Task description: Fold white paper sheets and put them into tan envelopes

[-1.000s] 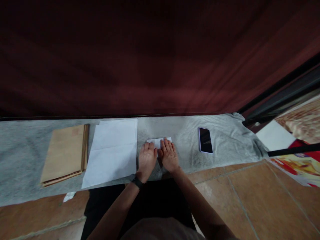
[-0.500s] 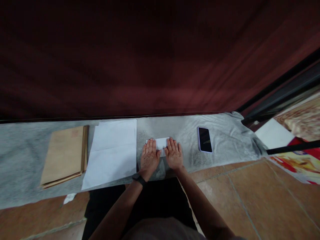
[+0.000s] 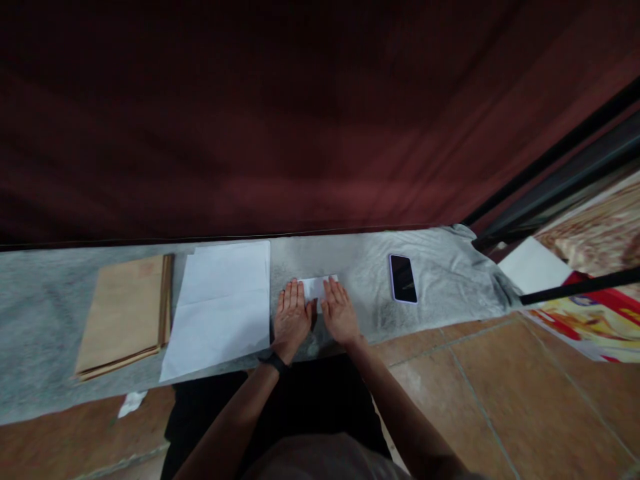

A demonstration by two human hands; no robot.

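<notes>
A small folded piece of white paper (image 3: 314,287) lies on the grey cloth in front of me, partly covered by both hands. My left hand (image 3: 291,319) rests flat on its left part, fingers stretched away from me, a dark band around the wrist. On its right part lies my right hand (image 3: 340,312), also flat with fingers extended. Between the hands the middle of the paper shows. Left of my left hand is a stack of large white paper sheets (image 3: 225,300), the top one with a crease across it.
Brown paper envelopes (image 3: 125,307) are stacked at the far left of the grey cloth (image 3: 350,250). A phone (image 3: 403,279) with a purple edge lies to the right. Behind hangs a dark red curtain (image 3: 300,167). A dark metal bar (image 3: 575,291) and a colourful package (image 3: 595,320) are at the right.
The whole view has shifted slightly. My right hand has slid a little inward over the paper, covering more of its right side; my left hand stays flat on it.
</notes>
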